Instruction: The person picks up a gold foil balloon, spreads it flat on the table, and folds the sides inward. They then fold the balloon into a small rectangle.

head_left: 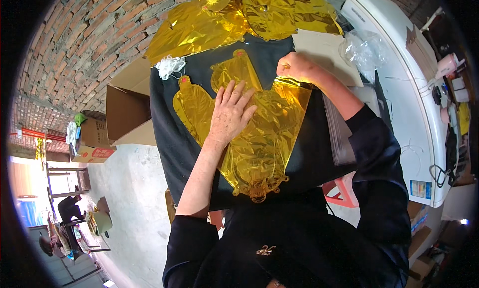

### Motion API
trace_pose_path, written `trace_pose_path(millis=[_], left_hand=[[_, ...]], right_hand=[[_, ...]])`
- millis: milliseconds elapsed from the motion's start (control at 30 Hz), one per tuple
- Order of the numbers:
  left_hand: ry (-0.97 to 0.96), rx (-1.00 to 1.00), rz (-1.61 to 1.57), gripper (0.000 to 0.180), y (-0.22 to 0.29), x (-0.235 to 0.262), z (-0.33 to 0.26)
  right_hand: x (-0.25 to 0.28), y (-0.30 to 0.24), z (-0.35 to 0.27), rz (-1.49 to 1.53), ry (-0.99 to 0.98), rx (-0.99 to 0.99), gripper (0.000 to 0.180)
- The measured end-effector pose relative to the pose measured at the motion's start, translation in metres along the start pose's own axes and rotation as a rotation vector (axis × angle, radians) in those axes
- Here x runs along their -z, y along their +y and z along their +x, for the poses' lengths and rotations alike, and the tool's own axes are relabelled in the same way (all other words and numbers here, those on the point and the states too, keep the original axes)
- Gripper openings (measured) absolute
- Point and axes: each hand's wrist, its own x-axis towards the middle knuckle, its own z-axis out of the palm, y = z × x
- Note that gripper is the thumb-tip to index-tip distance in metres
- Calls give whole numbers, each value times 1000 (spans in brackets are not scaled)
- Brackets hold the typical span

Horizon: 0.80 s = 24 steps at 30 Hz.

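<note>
Black-clothed counter (169,123) carries the gold foil balloon (254,148) lying flat at its middle — left hand (230,111) released, palm pressing it down, right hand (295,67) clenched on its upper edge — too hard a pull could crease or tear the foil.

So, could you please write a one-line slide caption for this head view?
Left hand flat on a gold foil balloon over a black table, right hand gripping its upper edge.

A black-covered tabletop (169,133) is carrying a flattened gold foil balloon (259,153) at its middle, a heap of more gold foil (239,18) at its far edge, a white string tangle (170,66) and a cardboard sheet (324,51).
</note>
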Motion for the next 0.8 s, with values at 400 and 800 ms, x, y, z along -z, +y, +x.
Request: trace_pose_path(millis=[400, 800], left_hand=[[-11, 7, -5, 51, 1, 1, 1], [19, 2, 0, 50, -1, -1, -2]], right_hand=[[-6, 13, 1, 71, 109, 186, 21], [7, -10, -32, 83, 67, -183, 67]])
